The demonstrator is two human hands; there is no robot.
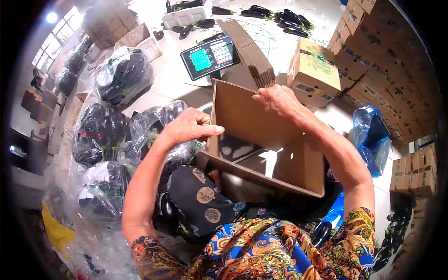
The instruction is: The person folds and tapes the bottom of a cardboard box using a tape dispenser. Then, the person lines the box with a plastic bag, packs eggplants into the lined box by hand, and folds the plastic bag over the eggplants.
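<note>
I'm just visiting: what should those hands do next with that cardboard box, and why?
Probably fold the bottom of the cardboard box shut. The left hand and right hand hold its walls upright, but a pale surface shows through it, so it seems open underneath and likely couldn't hold anything yet.

Through my camera I have the cardboard box (pixel 252 109) between bagged eggplants (pixel 123 77) left and stacked cartons (pixel 396 98) right; beyond it, the scale display (pixel 210 57), flattened cartons (pixel 247 51) at its right and, farther, loose eggplants (pixel 293 21).
</note>
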